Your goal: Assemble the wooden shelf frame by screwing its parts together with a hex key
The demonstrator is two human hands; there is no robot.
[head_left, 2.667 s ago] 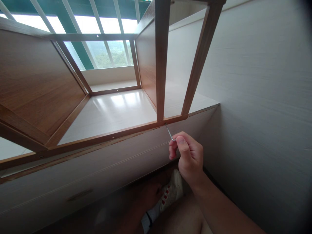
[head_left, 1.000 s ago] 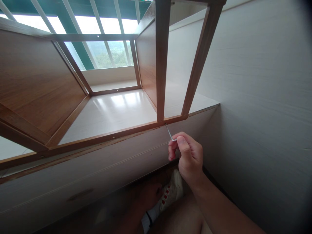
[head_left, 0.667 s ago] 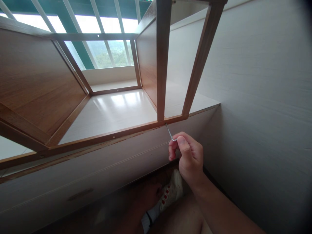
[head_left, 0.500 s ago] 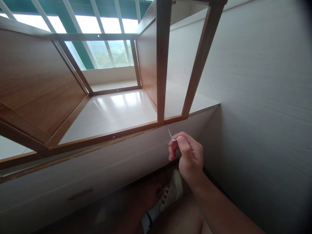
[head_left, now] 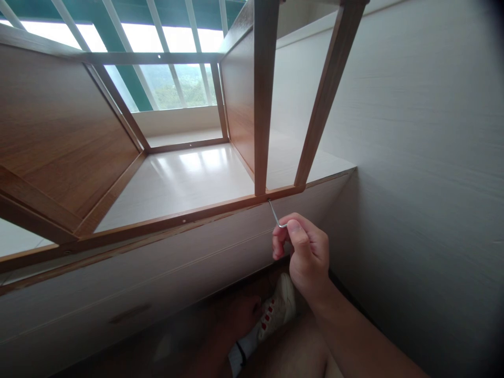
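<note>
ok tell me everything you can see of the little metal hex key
The hex key is a thin, silvery, L-shaped metal rod. Its visible arm slants up and left, its tip meeting the underside of the wooden frame rail below an upright slat. The bend sits at the fingertips of the right hand, which pinches it and hides the other arm.

wooden frame (head_left: 177, 218) on ledge (head_left: 185, 178), wall (head_left: 413, 157) right.

white wall (head_left: 425, 131), barred window (head_left: 169, 79), sneaker (head_left: 277, 310)

The wooden frame (head_left: 177, 215) is warm brown, the hex key (head_left: 275, 216) silver (shoe (head_left: 277, 310) white with red marks).
</note>
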